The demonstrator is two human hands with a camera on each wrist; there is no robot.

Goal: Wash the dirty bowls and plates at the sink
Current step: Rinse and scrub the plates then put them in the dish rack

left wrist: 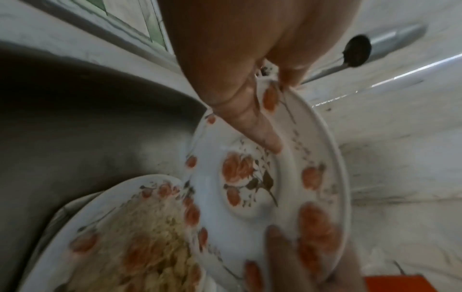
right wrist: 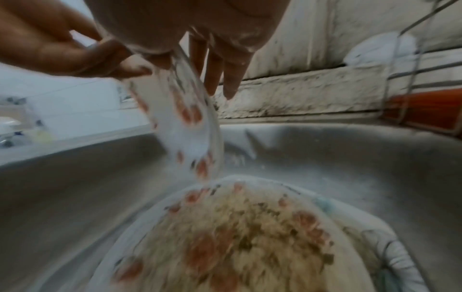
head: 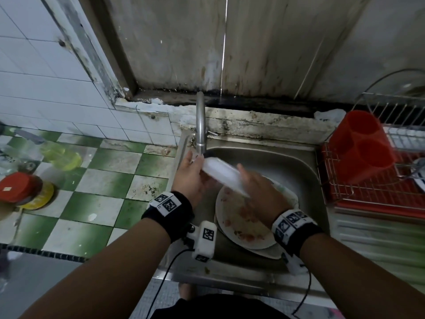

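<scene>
Two hands worked over the stainless steel sink (head: pixel 299 157). The left hand (head: pixel 190 178) gripped one white round plate with orange rose print (left wrist: pixel 262 177) at its far rim, thumb (left wrist: pixel 252 126) laid flat on the printed face, just under the spout of the single curved steel tap (head: pixel 200 125). The right hand (head: pixel 257 189) held the opposite, lower rim, fingers (right wrist: pixel 232 79) straight behind the plate and thumb on its face. That plate stood tilted on edge in the air above the basin, its face looking clean and white between the roses.

Below it, in the basin, lay a stack of dirty rose-print plates (head: pixel 241 217); at least two showed, the exact count unclear. The top one was smeared with yellowish-brown food.

One red plastic two-cup utensil holder (head: pixel 363 146) stood in one wire dish rack (head: pixel 379 187) right of the sink.
</scene>
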